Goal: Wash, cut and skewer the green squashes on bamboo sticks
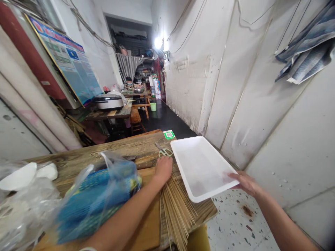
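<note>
My left hand (164,170) is closed around the upper end of a bundle of thin wooden sticks (177,209), which fan out toward the table's near edge. Just beyond its knuckles lie scissors (165,152) with pale green handles. My right hand (244,183) grips the right rim of a white rectangular tray (200,164), with nothing in it. The tray is over the table's right end. To the left, a clear plastic bag with blue and green contents (96,198) rests on a wooden board (150,223).
Crumpled plastic bags (28,205) and a white scoop-like piece (19,177) lie at the left. A green QR card (169,135) is at the far table edge (125,139). A person (129,83) sits farther back, beyond a table with an appliance (108,101). A wall (235,87) runs along the right.
</note>
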A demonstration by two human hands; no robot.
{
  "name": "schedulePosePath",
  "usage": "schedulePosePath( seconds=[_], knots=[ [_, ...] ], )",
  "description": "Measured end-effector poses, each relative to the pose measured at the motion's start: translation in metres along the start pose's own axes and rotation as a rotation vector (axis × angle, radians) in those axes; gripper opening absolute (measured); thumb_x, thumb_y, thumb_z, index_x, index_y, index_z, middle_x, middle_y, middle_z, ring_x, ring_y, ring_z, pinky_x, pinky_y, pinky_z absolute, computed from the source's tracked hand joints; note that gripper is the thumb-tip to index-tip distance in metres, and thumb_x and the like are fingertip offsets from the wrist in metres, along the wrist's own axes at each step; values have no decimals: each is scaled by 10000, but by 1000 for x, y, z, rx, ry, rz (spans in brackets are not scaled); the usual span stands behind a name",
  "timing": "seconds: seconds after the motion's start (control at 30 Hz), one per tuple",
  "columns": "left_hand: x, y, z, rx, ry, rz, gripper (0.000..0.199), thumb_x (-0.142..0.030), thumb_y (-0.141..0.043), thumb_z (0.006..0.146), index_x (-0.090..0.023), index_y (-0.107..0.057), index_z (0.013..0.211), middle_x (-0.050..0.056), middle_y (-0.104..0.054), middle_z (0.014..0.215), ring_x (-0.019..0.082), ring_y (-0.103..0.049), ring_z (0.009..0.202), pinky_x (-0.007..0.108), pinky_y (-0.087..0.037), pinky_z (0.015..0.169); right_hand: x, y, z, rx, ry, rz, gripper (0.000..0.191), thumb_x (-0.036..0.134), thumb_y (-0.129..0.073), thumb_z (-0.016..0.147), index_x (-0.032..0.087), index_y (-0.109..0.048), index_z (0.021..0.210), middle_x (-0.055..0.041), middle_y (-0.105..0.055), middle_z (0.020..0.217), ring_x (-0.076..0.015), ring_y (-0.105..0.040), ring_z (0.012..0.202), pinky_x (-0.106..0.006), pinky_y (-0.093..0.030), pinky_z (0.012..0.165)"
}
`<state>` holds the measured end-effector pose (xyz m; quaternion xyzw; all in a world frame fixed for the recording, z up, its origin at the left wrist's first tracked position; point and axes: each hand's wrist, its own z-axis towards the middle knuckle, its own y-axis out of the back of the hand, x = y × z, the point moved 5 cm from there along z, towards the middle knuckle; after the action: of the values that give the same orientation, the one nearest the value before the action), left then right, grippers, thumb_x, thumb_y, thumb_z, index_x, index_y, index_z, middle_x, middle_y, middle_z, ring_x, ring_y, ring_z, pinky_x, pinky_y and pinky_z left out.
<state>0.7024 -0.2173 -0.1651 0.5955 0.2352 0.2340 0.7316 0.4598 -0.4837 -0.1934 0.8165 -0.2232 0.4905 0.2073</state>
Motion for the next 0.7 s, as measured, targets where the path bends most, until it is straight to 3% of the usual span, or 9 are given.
schedulePosePath(
  seconds=[0.17, 0.37, 0.57, 0.7],
  knots=[
    [27, -13, 42, 130, 208, 54, 231, -215, -455, 906, -87, -632, 981, 163, -654, 1001, 250, -601, 966, 399, -466, 821, 13, -5, -10, 25, -9, -117, 312, 335, -666, 752, 102, -673, 958, -109, -714, 829, -220, -676, 791, -268, -573, 633],
    [61, -22, 58, 236, 319, 85, 262, -334, -516, 915, -129, -615, 1043, 71, -652, 1005, 189, -621, 933, 416, -499, 850, 34, -17, 1, 54, 26, -119, 221, 334, -652, 773, 127, -667, 846, -88, -721, 831, -220, -681, 788, -316, -598, 676],
    [99, -20, 55, 266, 572, 108, 272, -336, -532, 906, -110, -630, 1023, 103, -647, 1086, 206, -611, 1007, 405, -500, 854, 71, -41, 49, 6, 62, -188, 114, 189, -631, 807, 100, -645, 879, -61, -688, 718, -175, -658, 635, -306, -591, 561],
    [101, -16, 50, 261, 660, 93, 273, -301, -514, 906, -98, -647, 1030, 137, -648, 1134, 234, -595, 1074, 411, -471, 874, 108, -59, 104, -86, 94, -256, 61, 150, -619, 845, 96, -623, 874, -7, -629, 677, -108, -608, 562, -236, -544, 507]
  ],
)
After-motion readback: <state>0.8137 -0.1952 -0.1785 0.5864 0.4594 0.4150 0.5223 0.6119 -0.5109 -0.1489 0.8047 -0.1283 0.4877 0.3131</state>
